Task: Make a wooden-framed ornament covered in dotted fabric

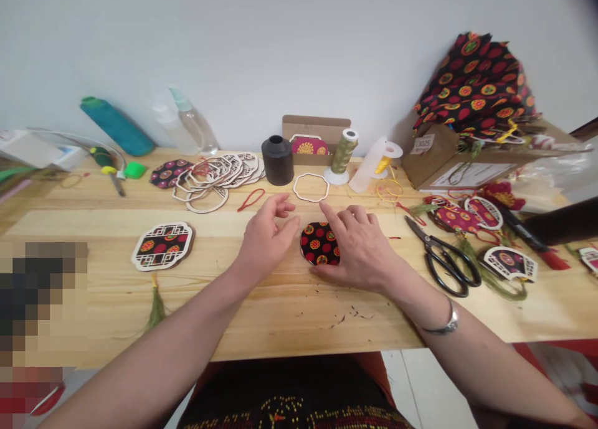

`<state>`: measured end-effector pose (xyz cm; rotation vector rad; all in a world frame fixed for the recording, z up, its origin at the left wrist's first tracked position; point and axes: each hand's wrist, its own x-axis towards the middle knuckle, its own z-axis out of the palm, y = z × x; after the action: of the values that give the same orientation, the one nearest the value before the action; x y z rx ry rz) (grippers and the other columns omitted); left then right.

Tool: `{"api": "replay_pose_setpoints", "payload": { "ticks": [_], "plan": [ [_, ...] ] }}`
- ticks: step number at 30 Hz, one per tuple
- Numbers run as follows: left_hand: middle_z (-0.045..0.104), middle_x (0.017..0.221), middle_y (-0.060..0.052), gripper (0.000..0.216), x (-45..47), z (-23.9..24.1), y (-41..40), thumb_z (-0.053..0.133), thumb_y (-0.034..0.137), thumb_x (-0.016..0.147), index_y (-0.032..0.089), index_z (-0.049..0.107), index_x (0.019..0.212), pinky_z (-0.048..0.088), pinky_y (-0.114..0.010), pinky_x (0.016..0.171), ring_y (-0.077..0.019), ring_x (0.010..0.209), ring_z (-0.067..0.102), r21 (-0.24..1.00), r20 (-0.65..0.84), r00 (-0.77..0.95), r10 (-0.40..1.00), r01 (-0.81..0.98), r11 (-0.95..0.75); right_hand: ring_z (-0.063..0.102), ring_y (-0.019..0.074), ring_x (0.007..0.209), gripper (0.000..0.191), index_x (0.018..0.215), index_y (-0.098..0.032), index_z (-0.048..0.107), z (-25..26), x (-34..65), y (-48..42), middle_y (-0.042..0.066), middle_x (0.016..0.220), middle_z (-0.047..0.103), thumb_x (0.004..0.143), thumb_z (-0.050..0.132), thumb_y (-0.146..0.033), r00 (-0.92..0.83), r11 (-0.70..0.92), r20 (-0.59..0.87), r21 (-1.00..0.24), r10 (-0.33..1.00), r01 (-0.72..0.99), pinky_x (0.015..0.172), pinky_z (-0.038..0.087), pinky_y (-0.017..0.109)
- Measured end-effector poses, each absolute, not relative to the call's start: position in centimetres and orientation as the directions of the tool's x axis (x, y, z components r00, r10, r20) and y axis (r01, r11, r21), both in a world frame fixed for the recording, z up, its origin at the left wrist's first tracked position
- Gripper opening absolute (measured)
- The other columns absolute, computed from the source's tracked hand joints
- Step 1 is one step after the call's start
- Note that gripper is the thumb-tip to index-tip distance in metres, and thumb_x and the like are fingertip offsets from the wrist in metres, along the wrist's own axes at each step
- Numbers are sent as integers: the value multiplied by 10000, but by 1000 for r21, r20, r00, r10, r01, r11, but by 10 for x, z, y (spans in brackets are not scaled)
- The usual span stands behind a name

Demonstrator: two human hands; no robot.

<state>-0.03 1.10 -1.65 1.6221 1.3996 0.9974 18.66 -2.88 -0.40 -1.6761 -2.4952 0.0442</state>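
A rounded panel covered in black fabric with red and orange flower patterns point(319, 243) lies on the table in front of me. My right hand point(357, 248) covers its right side, thumb at the near edge and fingers arched over the far edge, gripping it. To the left of the panel, my left hand point(271, 233) is half curled, its thumb and fingers apart, with nothing visible in it. Just beyond both hands lies a thin pale frame outline point(311, 187). A finished ornament with a white lattice frame point(163, 246) and green tassel point(156, 304) rests further left.
Black-handled scissors point(443, 258) lie right of my right hand, near several tasselled ornaments point(509, 264). Behind stand a black thread cone point(277, 161), a green thread spool point(344, 152) and a white bottle point(369, 164). Lattice frames point(219, 177) are piled at back left; a cardboard box point(434, 158) holds patterned fabric.
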Motion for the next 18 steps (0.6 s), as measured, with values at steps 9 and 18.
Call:
{"api": "replay_pose_setpoints", "payload": {
  "ticks": [9,18],
  "plan": [
    [661,1118,-122,478,1,-18,11,612,329,785,152,531,1222,511,-402,868,-239,1039,630,932,60,97,993,351,-90,483,388,1043,983,1488,-2,300,-2,184,-28,244,1147,622,739,606,-562,-364,373,96,-117,927,920,832,379,478],
    [662,1134,-126,493,0,-21,11,653,345,775,153,544,1216,497,-443,953,-250,1083,633,947,60,100,993,308,-89,501,396,1032,1083,1531,-1,143,-4,187,-27,253,1156,614,732,649,-531,-379,412,192,-179,905,893,825,417,496]
  ]
}}
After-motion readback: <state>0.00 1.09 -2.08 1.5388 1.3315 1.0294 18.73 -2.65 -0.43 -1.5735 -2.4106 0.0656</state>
